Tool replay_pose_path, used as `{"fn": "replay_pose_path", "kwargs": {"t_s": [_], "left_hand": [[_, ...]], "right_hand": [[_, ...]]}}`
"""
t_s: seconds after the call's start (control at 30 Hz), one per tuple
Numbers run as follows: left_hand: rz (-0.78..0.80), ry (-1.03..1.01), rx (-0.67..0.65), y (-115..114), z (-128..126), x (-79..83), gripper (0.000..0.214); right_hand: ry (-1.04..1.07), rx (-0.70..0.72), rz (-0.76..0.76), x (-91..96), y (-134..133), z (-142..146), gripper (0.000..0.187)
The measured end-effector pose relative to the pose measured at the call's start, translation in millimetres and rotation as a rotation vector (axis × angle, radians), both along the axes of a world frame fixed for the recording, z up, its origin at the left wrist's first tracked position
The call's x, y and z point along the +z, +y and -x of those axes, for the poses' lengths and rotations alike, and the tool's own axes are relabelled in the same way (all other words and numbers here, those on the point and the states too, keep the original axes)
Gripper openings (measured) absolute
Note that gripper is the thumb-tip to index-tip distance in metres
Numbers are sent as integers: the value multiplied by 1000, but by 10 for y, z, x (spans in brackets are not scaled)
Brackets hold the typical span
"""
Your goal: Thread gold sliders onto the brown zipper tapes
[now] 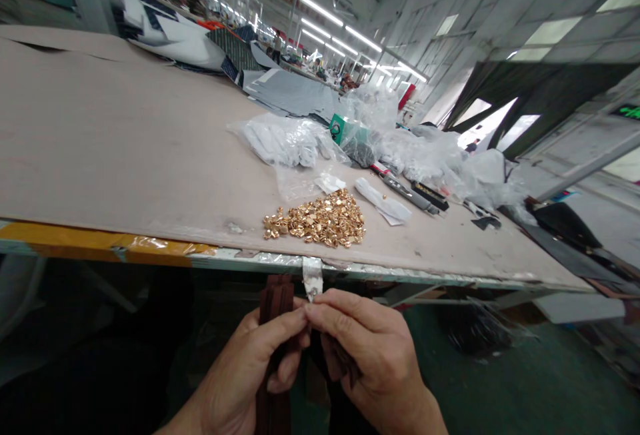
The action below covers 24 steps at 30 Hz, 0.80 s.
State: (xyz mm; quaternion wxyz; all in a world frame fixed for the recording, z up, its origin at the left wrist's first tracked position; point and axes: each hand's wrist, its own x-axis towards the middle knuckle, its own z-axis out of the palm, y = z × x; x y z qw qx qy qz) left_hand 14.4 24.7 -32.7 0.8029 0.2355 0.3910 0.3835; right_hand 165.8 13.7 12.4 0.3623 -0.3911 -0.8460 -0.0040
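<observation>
My left hand [255, 358] is closed around a bundle of dark brown zipper tapes [276, 298], which stands up past the thumb and hangs down below the palm. My right hand [373, 348] grips more of the brown tape [340, 362], its folds showing under the fingers. Thumbs and fingertips of both hands meet just below a small silvery metal tab [313, 275] fixed at the table's edge. Whatever is pinched between the fingertips is hidden. Right above, on the table, lies a heap of small gold metal pieces [325, 218] that look like zipper sliders.
The table [125, 155] has yellow tape [100, 240] along its front edge. Behind the heap lie clear plastic bags [285, 138], a folded white paper strip [383, 200] and a grey utility knife [407, 192]. Grey fabric pieces [295, 92] lie farther back.
</observation>
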Motion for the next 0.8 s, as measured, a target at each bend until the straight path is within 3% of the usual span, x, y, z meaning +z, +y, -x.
{"fn": "replay_pose_path", "kwargs": {"t_s": [0.27,0.43,0.57,0.63,0.8], "left_hand": [[-36,-39,-39,52,-53,-11,27],[-25,5,32,82,-42,57,19],[-68,53,5,64,-24,61,17],[-121,112,2,50,-11,41,15],[-354,281,18,41,12,-2,17]], "right_hand": [[-96,-35,12,119,-10,43,21],[305,-19,379,15,101,14,18],[626,-119,642,-69,195,22,6],[734,-179,758,-74,203,45,9],[750,-247,794,-16,72,161,14]]}}
